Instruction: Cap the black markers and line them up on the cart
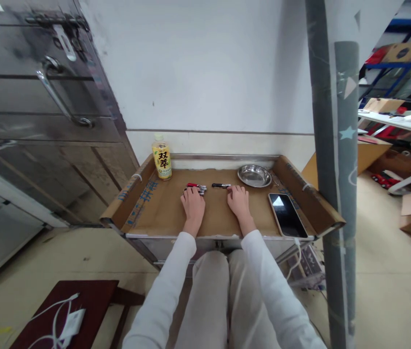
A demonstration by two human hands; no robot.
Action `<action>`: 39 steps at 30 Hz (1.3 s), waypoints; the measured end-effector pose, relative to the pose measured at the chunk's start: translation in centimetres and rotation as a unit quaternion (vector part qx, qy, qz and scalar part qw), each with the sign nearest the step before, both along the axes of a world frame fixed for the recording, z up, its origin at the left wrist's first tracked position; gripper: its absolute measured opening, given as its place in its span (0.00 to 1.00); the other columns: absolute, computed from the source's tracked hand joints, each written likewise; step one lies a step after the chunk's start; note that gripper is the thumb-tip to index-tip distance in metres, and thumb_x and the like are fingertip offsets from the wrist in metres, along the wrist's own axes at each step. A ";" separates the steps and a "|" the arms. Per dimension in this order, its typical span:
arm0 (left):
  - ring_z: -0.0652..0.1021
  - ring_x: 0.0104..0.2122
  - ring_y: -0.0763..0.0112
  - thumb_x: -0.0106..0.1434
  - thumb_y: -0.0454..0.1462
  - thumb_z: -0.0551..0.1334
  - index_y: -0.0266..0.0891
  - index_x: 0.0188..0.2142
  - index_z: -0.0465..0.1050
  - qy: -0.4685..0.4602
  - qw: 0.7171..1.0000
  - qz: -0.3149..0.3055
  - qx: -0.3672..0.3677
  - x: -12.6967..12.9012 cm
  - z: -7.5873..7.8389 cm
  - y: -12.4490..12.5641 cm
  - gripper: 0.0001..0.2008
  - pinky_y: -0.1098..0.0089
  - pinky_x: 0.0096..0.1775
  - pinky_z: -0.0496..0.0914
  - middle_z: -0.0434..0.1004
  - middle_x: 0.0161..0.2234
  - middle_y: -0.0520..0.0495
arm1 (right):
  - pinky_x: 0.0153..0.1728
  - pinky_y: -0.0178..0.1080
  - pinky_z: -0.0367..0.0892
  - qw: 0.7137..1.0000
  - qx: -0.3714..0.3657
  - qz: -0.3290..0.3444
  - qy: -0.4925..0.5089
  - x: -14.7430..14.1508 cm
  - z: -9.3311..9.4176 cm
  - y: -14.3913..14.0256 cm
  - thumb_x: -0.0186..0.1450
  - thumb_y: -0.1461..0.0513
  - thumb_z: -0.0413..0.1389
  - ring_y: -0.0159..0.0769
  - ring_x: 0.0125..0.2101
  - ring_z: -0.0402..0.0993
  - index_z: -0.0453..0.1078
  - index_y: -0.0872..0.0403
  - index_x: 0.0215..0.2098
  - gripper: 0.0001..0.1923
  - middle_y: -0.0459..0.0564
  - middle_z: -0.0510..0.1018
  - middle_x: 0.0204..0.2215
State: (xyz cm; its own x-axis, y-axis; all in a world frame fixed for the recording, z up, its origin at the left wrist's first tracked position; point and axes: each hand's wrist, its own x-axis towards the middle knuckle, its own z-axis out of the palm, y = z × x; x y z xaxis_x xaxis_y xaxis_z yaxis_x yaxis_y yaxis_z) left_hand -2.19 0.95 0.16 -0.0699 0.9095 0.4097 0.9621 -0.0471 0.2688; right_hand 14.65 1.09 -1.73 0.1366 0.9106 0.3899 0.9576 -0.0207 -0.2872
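Just above the middle of the frame, our left hand (pixel 192 203) and right hand (pixel 239 201) lie flat on the cardboard-lined tabletop (pixel 162 208), fingers loosely spread and holding nothing. At the left fingertips sits a small cluster of pens (pixel 197 187), too blurred to count; one dark pen (pixel 221 185) lies apart. We judge them light, stiff and smooth, best pinched mid-barrel. One bottle (pixel 162 157), one steel bowl (pixel 254 175) and one phone (pixel 287 214) stand nearby.

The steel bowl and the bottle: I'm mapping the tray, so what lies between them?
In the head view, between the bottle and the steel bowl lie a cluster of pens and one black pen, just beyond both hands' fingertips.
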 end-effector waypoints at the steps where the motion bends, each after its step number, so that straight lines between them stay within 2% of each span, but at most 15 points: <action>1: 0.71 0.49 0.54 0.64 0.30 0.54 0.36 0.45 0.69 0.003 1.000 -0.001 -0.001 0.0 0.0 -0.1 0.11 0.57 0.49 0.64 0.72 0.47 0.37 | 0.44 0.42 0.55 1.000 0.001 0.003 0.002 0.0 0.0 0.0 0.66 0.68 0.47 0.45 0.46 0.65 0.71 0.56 0.47 0.15 0.57 0.76 0.45; 14: 0.71 0.47 0.53 0.67 0.32 0.52 0.36 0.46 0.71 0.023 0.999 -0.036 0.004 -0.5 -0.3 -0.5 0.11 0.57 0.47 0.64 0.73 0.47 0.37 | 0.45 0.43 0.55 0.999 0.022 0.044 0.013 -0.2 0.1 -0.2 0.65 0.68 0.46 0.45 0.46 0.65 0.71 0.55 0.49 0.17 0.57 0.75 0.45; 19: 0.71 0.47 0.53 0.67 0.33 0.54 0.36 0.46 0.71 0.029 0.999 -0.042 -0.003 -0.7 -0.3 -0.7 0.11 0.57 0.46 0.64 0.73 0.46 0.38 | 0.47 0.44 0.55 0.994 0.003 0.109 -0.022 -0.7 0.5 -0.3 0.65 0.67 0.47 0.46 0.49 0.63 0.71 0.50 0.51 0.19 0.57 0.71 0.48; 23: 0.71 0.47 0.53 0.67 0.33 0.54 0.37 0.46 0.71 0.027 0.999 -0.036 0.002 -0.7 -0.3 -0.9 0.11 0.57 0.47 0.64 0.73 0.46 0.39 | 0.48 0.46 0.56 0.996 -0.017 0.085 -0.028 -1.0 0.6 -0.2 0.65 0.67 0.48 0.47 0.48 0.63 0.70 0.50 0.54 0.21 0.59 0.70 0.48; 28: 0.71 0.48 0.52 0.66 0.35 0.56 0.37 0.46 0.72 0.001 1.000 0.012 0.017 -2.0 -0.4 -1.6 0.11 0.55 0.49 0.63 0.73 0.46 0.39 | 0.47 0.47 0.57 0.997 0.001 0.079 0.019 -0.7 0.5 -0.1 0.65 0.67 0.47 0.47 0.48 0.64 0.70 0.49 0.55 0.23 0.58 0.70 0.48; 31: 0.71 0.47 0.52 0.68 0.37 0.56 0.39 0.44 0.73 -0.005 1.000 -0.003 0.004 -2.8 -0.3 -1.9 0.10 0.54 0.50 0.63 0.74 0.44 0.39 | 0.48 0.47 0.59 0.990 0.038 0.082 0.106 -0.7 0.5 -0.1 0.66 0.66 0.46 0.45 0.46 0.65 0.72 0.49 0.51 0.20 0.56 0.72 0.46; 33: 0.73 0.45 0.54 0.68 0.39 0.56 0.40 0.43 0.74 -0.031 0.998 -0.045 -0.012 -2.7 -0.1 -1.9 0.10 0.56 0.48 0.64 0.75 0.43 0.40 | 0.48 0.46 0.60 0.972 0.062 0.097 0.204 -1.0 0.6 0.0 0.67 0.63 0.46 0.43 0.44 0.67 0.73 0.51 0.47 0.17 0.55 0.73 0.44; 35: 0.75 0.43 0.59 0.69 0.40 0.56 0.42 0.44 0.73 -0.092 0.989 -0.114 -0.022 -2.0 0.1 -1.9 0.10 0.60 0.46 0.67 0.75 0.44 0.42 | 0.47 0.43 0.63 0.930 0.058 0.140 0.336 -1.6 0.6 0.2 0.67 0.57 0.47 0.40 0.42 0.69 0.74 0.53 0.43 0.15 0.53 0.75 0.41; 37: 0.76 0.41 0.64 0.68 0.39 0.57 0.43 0.45 0.73 -0.163 0.966 -0.196 -0.030 -1.0 0.3 -1.6 0.09 0.65 0.44 0.68 0.74 0.46 0.45 | 0.40 0.39 0.66 0.859 0.008 0.182 0.478 -2.2 0.7 0.4 0.66 0.52 0.49 0.36 0.36 0.71 0.74 0.53 0.40 0.17 0.50 0.77 0.37; 39: 0.77 0.41 0.66 0.66 0.38 0.59 0.44 0.44 0.72 -0.200 0.947 -0.249 -0.032 0.2 0.6 -1.1 0.08 0.66 0.44 0.69 0.74 0.44 0.47 | 0.31 0.35 0.65 0.787 -0.035 0.188 0.586 -2.5 0.8 0.6 0.60 0.48 0.56 0.33 0.30 0.70 0.73 0.53 0.36 0.18 0.47 0.77 0.32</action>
State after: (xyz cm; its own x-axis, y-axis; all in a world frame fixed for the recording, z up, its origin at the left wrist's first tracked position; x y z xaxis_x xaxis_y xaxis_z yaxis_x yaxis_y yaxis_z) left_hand -2.03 -0.19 0.77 0.2361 0.8925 0.3843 0.6458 -0.4396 0.6242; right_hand 12.18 1.66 -0.98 0.0807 0.9864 0.1434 -0.0224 0.1457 -0.9891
